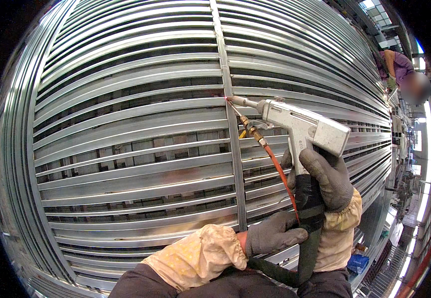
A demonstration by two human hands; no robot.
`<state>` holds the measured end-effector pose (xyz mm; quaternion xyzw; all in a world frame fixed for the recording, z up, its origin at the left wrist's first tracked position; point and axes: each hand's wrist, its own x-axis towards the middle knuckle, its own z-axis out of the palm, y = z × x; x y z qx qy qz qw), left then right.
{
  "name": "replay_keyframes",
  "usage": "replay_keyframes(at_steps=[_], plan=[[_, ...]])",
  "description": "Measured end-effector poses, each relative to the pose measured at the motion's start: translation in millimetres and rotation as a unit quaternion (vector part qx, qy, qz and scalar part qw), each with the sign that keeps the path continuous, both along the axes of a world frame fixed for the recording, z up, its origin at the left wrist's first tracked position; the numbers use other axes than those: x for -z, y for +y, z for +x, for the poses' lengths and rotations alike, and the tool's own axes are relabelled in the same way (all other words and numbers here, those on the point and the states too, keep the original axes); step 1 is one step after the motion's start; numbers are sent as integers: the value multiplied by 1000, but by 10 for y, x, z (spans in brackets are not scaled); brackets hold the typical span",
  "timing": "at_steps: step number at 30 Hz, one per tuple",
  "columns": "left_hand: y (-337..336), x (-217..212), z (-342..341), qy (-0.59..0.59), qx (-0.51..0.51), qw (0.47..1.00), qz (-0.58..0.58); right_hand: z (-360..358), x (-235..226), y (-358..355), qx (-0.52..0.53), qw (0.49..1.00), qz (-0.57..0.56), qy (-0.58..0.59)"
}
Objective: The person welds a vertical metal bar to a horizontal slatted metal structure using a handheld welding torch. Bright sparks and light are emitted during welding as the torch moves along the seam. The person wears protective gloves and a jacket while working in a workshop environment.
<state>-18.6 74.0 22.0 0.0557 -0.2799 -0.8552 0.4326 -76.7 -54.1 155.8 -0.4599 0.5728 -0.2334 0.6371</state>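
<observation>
My right hand [329, 178], in a grey glove, is wrapped round the handle of a silver welding gun [302, 121]. The gun's nozzle points left, and its tip meets a narrow upright bar [230, 119] of a metal grating, where a small red glow shows. Beneath the nozzle sits a brass fitting [253, 132] with a thin wire guide, fed by an orange hose [278, 166]. Lower down, my gloved left hand [274, 232] closes on the thick black cable sleeve [309, 238] below the gun's handle; some of its fingers are hidden behind it.
Long silver slats [141, 171] of the grating spread across most of the view, with dark gaps between them. Another person [399, 67] in purple bends at the far right edge. A blue item [358, 263] lies at the lower right.
</observation>
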Motion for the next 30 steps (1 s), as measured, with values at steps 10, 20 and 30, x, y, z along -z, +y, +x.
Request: replay_keyframes(at_steps=[10, 20, 30], plan=[[-19, -26, 49, -7, 11, 1000, -2, -18, 19, -8, 0, 1000, 9, -5], [-12, -139, 57, 18, -27, 999, 21, 1, -4, -12, -21, 1000, -1, 11], [-15, -169, 91, 36, -18, 999, 33, -39, 66, 15, 11, 1000, -14, 5]])
